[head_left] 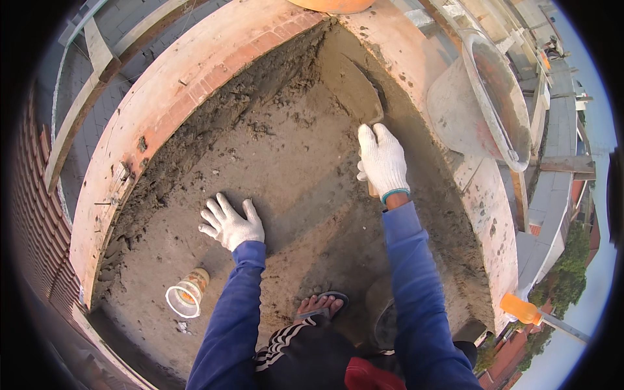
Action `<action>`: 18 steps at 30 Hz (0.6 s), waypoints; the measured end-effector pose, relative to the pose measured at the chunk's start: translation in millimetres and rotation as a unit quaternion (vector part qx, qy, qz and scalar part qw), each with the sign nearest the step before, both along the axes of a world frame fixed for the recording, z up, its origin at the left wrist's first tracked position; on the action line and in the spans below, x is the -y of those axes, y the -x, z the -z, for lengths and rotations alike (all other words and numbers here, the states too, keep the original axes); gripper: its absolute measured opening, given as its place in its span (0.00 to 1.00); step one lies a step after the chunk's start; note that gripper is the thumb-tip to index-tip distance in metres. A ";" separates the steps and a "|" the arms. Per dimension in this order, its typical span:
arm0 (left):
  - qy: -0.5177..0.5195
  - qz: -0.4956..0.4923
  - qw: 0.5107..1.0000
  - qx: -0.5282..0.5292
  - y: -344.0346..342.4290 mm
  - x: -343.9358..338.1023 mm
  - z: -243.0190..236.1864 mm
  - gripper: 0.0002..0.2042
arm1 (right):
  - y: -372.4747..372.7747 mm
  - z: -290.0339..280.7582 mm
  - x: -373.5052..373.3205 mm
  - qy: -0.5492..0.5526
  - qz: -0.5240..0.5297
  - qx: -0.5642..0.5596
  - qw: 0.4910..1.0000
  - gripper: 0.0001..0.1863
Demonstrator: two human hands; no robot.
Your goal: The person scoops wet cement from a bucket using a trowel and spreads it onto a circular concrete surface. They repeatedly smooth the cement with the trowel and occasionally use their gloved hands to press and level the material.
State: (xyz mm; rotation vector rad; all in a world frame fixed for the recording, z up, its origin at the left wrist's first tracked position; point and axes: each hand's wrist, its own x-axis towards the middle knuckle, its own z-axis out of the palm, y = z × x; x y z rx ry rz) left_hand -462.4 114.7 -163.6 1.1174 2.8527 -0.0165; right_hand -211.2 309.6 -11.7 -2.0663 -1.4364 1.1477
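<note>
The right hand grasps the trowel, probably stiff and light, best held by its handle; the left hand spreads, empty.

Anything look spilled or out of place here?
Mortar-like splatters spot the pale ledge outside the grey-brown bed. A white-rimmed cup on the bed, near the left hand, looks stray; can't tell if it's tipped.

Left hand spread, right hand curled, arms extended
</note>
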 end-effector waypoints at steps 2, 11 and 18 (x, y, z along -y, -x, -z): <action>-0.001 0.002 1.000 -0.006 2.4 3.4 0.5 0.40 | 3.2 -21.1 0.6 -0.002 -0.008 -0.042 0.999 0.24; -0.057 0.012 0.998 -0.023 6.2 7.9 13.8 0.40 | -34.2 -56.3 40.4 -0.008 0.047 -0.158 0.986 0.18; -0.065 0.012 0.997 -0.028 4.6 5.9 13.9 0.40 | -4.1 -23.9 36.8 -0.027 -0.021 -0.062 0.997 0.23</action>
